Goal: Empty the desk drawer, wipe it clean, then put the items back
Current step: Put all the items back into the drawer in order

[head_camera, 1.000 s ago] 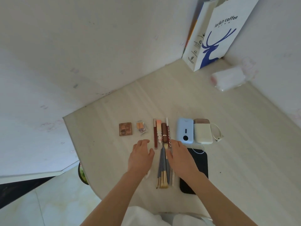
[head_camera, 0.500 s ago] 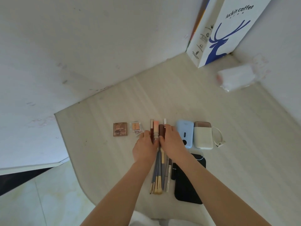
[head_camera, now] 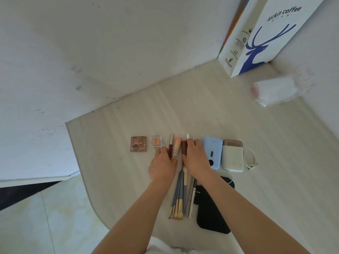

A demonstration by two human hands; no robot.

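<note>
A pale wood-grain desk top (head_camera: pixel 211 107) fills a white-walled corner, its rounded near-left edge dropping to a cream tiled floor (head_camera: pixel 45 217). Most of the surface behind the row of items lies bare, back to a tall white paper bag with a blue deer print (head_camera: pixel 256 43) standing in the corner and a soft white plastic-wrapped pack (head_camera: pixel 275 90) just beside it.

Along the row I count one square brown compact (head_camera: pixel 138 144), one small clear case with orange pans (head_camera: pixel 156 142), four slim upright cosmetic sticks (head_camera: pixel 177 147), one light blue power bank (head_camera: pixel 212 153) and one cream power bank with a brown top (head_camera: pixel 232 155), the two touching. Nearer the front edge lies a bundle of grey-handled makeup brushes (head_camera: pixel 178 197) beside one flat black pouch (head_camera: pixel 212 213).

The left hand (head_camera: pixel 162 166) and right hand (head_camera: pixel 196 158) press in on the sticks from either side, fingers curled round them.
</note>
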